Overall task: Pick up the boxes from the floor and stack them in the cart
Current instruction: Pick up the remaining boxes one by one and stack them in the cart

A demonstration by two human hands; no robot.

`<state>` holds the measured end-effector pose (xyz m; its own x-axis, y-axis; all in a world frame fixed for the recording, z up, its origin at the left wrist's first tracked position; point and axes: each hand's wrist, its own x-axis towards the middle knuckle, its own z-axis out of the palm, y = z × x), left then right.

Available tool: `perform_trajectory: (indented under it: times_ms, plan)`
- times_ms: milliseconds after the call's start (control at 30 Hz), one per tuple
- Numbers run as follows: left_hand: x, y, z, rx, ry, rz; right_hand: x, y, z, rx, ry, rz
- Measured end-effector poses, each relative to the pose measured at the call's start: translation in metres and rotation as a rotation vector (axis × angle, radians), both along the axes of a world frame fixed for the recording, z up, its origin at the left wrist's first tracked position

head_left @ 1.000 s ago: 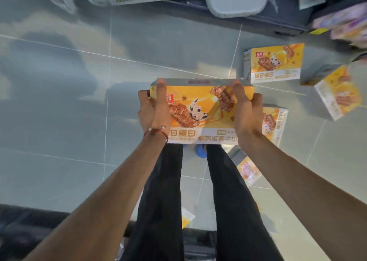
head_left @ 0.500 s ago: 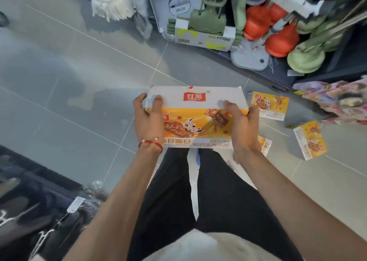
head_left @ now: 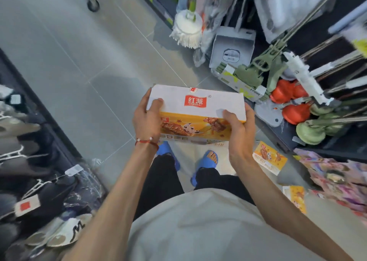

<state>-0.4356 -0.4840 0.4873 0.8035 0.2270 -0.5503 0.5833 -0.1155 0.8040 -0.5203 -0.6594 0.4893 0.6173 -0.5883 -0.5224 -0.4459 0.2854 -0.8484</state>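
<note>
I hold a yellow and white snack box (head_left: 195, 109) level in front of me, above my feet. My left hand (head_left: 147, 119) grips its left end and my right hand (head_left: 237, 129) grips its right end, thumbs on the white top face. Two more yellow boxes lie on the grey tile floor to my right, one (head_left: 270, 157) near my right foot and another (head_left: 296, 199) closer to me. Of the cart, only two black wheels (head_left: 93, 3) show at the top left.
A shelf of mops, a dustpan (head_left: 232, 50) and red and green plungers (head_left: 296, 112) lines the right side. Dark slippers and shoes (head_left: 29, 181) fill a low rack on the left. Colourful packets (head_left: 337, 177) lie at the right edge.
I have straightened up with the box, and it has tipped so its white top face shows. The view has swung left; cart wheels now appear at the top.
</note>
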Motion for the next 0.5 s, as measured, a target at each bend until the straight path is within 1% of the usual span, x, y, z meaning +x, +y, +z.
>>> perform_trajectory:
  times_ms: [200,300,400,500]
  plan:
    - [0.037,0.07,0.027,-0.01,-0.091,0.072,0.054,0.059,0.025,-0.012,-0.138,0.12]
    - [0.055,0.103,0.036,-0.033,-0.155,0.131,0.082,0.091,0.033,-0.006,-0.167,0.149]
    - [0.071,0.129,0.048,-0.04,-0.221,0.154,0.109,0.119,0.042,0.004,-0.197,0.127]
    - [0.088,0.154,0.055,-0.021,-0.25,0.203,0.138,0.14,0.044,0.002,-0.201,0.185]
